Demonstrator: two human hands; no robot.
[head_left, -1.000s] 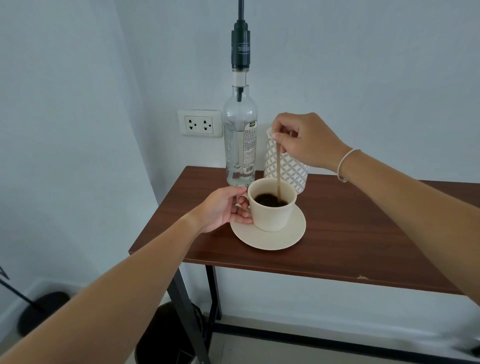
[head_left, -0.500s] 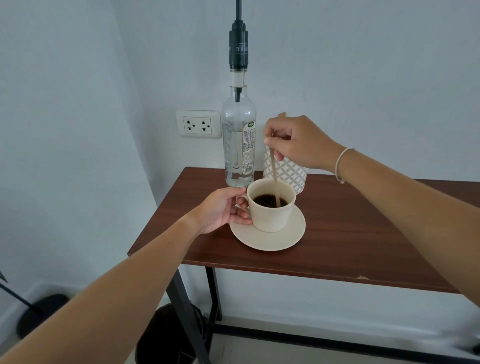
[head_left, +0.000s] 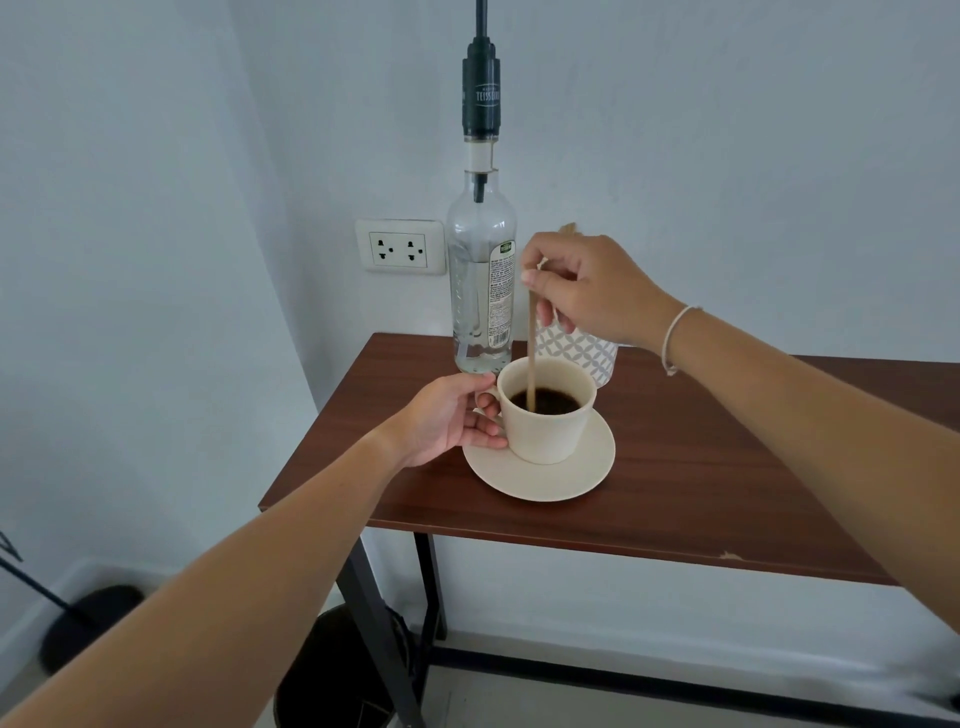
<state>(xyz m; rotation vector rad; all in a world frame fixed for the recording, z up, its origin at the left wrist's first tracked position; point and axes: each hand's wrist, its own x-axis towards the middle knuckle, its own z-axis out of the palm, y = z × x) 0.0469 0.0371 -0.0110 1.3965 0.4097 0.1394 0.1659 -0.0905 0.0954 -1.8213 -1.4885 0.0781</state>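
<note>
A cream cup (head_left: 545, 434) of dark coffee stands on a cream saucer (head_left: 540, 478) near the left end of a brown wooden table (head_left: 701, 478). My left hand (head_left: 447, 418) grips the cup's handle, fingers curled round it. Above the cup, my right hand (head_left: 587, 286) pinches the top of a thin wooden stir stick (head_left: 531, 343). The stick stands nearly upright with its lower end dipped in the coffee on the cup's left side.
A tall clear glass bottle (head_left: 480, 291) with a black pump top stands just behind the cup. A patterned white container (head_left: 582, 353) sits behind the cup, partly hidden by my right hand. A wall socket (head_left: 400, 252) is at the left; a dark bin (head_left: 332, 670) under the table.
My right hand has shifted left, carrying the stick from the middle of the coffee toward the cup's left side. My left hand and the cup have stayed put.
</note>
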